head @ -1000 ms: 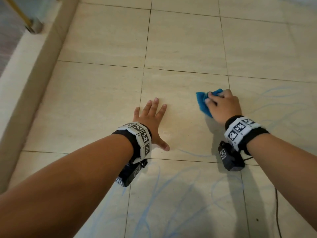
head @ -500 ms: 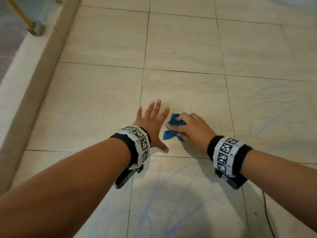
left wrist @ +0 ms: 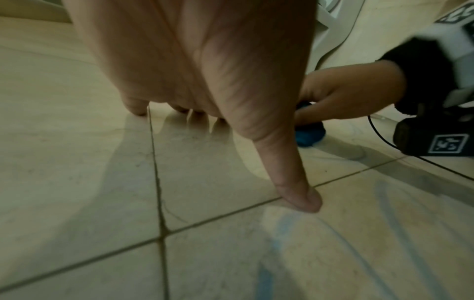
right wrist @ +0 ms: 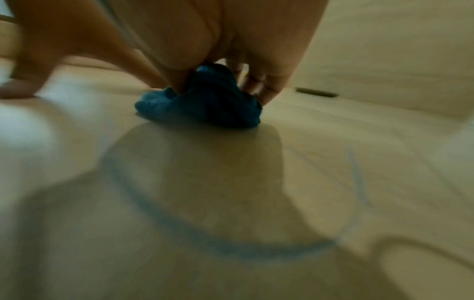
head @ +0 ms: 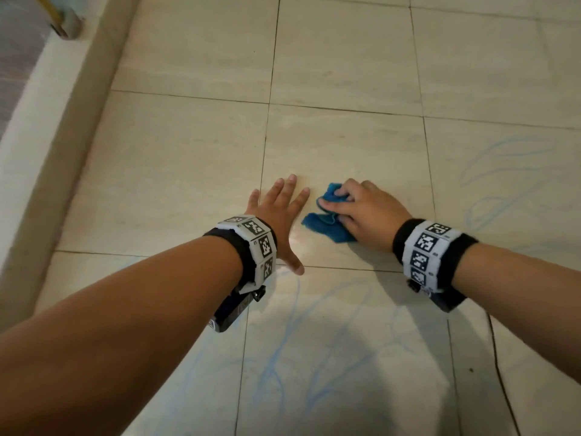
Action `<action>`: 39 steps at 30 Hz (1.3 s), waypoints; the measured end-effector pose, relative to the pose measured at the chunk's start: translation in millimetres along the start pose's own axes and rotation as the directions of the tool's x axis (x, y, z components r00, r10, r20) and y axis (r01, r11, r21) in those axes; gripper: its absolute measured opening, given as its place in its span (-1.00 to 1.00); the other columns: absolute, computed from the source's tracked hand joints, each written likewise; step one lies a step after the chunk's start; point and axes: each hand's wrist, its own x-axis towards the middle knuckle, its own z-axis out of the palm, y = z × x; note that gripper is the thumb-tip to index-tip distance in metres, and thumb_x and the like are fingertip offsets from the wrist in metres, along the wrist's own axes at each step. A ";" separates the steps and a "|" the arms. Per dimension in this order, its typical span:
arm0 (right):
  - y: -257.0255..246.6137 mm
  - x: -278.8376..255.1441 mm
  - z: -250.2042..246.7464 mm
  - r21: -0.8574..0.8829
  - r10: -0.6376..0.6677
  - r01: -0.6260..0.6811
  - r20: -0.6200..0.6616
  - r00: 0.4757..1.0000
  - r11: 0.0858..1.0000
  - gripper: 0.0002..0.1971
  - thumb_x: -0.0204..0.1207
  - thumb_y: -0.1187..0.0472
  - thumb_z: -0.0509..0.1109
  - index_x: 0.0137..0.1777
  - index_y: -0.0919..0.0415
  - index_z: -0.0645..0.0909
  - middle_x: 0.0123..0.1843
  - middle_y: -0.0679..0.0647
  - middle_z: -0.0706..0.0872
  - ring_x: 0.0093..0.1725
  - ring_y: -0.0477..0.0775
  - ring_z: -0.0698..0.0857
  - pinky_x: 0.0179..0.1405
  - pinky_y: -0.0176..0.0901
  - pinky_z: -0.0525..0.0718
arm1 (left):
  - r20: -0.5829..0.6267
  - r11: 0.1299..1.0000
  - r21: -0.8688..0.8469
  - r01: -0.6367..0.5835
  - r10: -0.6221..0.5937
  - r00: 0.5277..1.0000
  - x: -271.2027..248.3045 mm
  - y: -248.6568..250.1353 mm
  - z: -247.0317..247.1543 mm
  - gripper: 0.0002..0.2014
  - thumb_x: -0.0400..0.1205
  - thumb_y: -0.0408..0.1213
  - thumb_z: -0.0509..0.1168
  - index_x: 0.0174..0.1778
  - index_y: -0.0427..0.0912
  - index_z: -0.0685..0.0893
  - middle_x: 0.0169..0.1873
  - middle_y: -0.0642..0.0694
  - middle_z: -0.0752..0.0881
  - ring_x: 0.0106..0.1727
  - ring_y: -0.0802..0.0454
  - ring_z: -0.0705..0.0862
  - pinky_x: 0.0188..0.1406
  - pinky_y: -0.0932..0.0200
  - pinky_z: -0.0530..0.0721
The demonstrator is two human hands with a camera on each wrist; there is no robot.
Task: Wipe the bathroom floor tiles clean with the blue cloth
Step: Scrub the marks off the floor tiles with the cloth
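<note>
Down on the floor tiles, the right hand is gripping the blue cloth, fingers curled over the bunched fabric and pressing it against the tile; the right wrist view is showing the cloth wadded under the fingertips, though that view is blurring. Just beside it, the left hand is lying flat with fingers spread and straight, holding nothing, its thumb touching down beside a grout line. Cloth and left hand are sitting close but apart. Faint blue scribble marks are showing on the tiles nearer the person and off to the right. Both wrists are wearing bands with black-and-white markers
</note>
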 end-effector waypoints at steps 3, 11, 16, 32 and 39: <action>15.8 1.1 -2.0 0.121 0.251 -0.239 -0.096 0.963 0.963 -0.58 0.58 0.16 0.30 0.43 -0.13 0.52 0.32 0.12 0.45 0.27 0.25 0.45 0.30 0.00 0.44 | -0.003 1.000 -0.007 0.010 -0.010 1.000 -0.1 0.4 -2.2 0.44 0.21 0.37 0.52 0.62 0.00 -0.49 0.58 -0.12 -0.55 0.64 -0.12 -0.44 0.63 -0.30 -0.21; 8.2 -14.1 -1.1 0.164 0.091 -0.084 -0.039 0.995 0.983 -0.63 0.52 0.12 0.38 0.33 -0.17 0.60 0.18 0.05 0.51 0.13 0.14 0.54 0.11 0.00 0.56 | -0.005 1.000 -0.021 0.007 -0.007 1.000 -0.6 1.1 -1.3 0.45 0.21 0.36 0.53 0.62 0.00 -0.48 0.58 -0.12 -0.55 0.64 -0.12 -0.44 0.63 -0.30 -0.22; -9.3 -27.9 6.1 0.101 0.076 -0.073 -0.036 0.996 0.992 -0.59 0.54 0.06 0.36 0.39 -0.14 0.54 0.24 0.08 0.50 0.14 0.17 0.48 0.16 -0.05 0.49 | -0.008 1.000 -0.017 0.006 -0.006 1.000 -1.2 1.3 -0.9 0.44 0.21 0.36 0.52 0.62 0.00 -0.49 0.58 -0.12 -0.56 0.64 -0.12 -0.44 0.63 -0.29 -0.22; 3.0 -34.5 3.6 0.137 0.105 -0.104 -0.001 0.994 0.985 -0.57 0.53 0.00 0.37 0.42 -0.19 0.51 0.32 0.06 0.47 0.22 0.13 0.47 0.20 -0.06 0.49 | -0.002 1.000 -0.024 0.010 -0.010 1.000 -2.5 1.4 -1.8 0.44 0.21 0.36 0.53 0.62 0.01 -0.49 0.58 -0.11 -0.55 0.65 -0.12 -0.43 0.63 -0.29 -0.23; -8.1 -53.5 16.6 0.161 0.018 -0.014 -0.024 1.000 0.987 -0.57 0.46 0.18 0.43 0.34 -0.08 0.61 0.20 0.13 0.55 0.06 0.24 0.54 0.08 -0.04 0.48 | -0.005 1.000 -0.022 0.011 -0.011 1.000 -1.6 0.9 -0.6 0.45 0.21 0.37 0.52 0.60 0.02 -0.51 0.58 -0.10 -0.57 0.64 -0.11 -0.44 0.63 -0.28 -0.23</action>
